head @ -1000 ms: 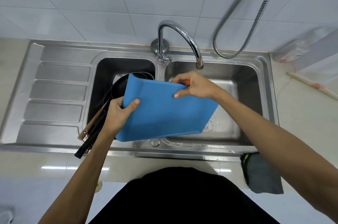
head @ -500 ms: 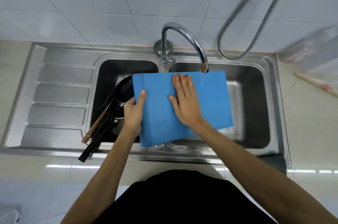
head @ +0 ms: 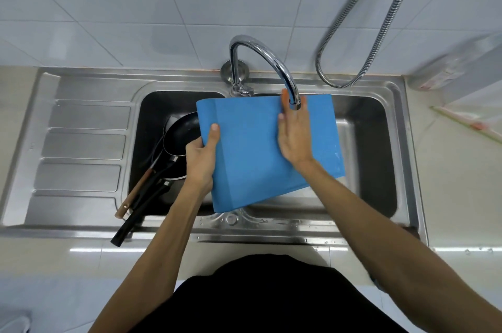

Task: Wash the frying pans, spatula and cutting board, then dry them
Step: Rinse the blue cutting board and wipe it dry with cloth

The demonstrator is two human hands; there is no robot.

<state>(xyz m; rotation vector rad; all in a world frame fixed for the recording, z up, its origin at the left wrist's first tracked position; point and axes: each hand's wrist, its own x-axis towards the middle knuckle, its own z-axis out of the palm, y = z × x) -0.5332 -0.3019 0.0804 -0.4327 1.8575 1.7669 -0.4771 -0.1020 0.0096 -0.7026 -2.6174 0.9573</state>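
A blue cutting board (head: 252, 158) is held nearly flat over the double sink, spanning the divider. My left hand (head: 201, 161) grips its left edge, thumb on top. My right hand (head: 294, 137) lies flat on the board with straight fingers reaching under the tap spout (head: 294, 104); a bit of orange shows at the fingertips. Black frying pans (head: 182, 134) are stacked in the left basin, partly hidden by the board and my left hand. Their black handles (head: 135, 221) and a wooden handle (head: 130, 199) jut over the front rim.
A ribbed steel drainboard (head: 81, 148) lies left of the basins. The right basin (head: 366, 156) shows beyond the board. A metal shower hose (head: 353, 33) hangs on the tiled wall. A blurred plastic bottle (head: 456, 66) sits at the far right.
The board has gone from tilted up to lying nearly flat. My right hand left its top edge, laid flat on the surface, then slid toward the far edge under the spout.
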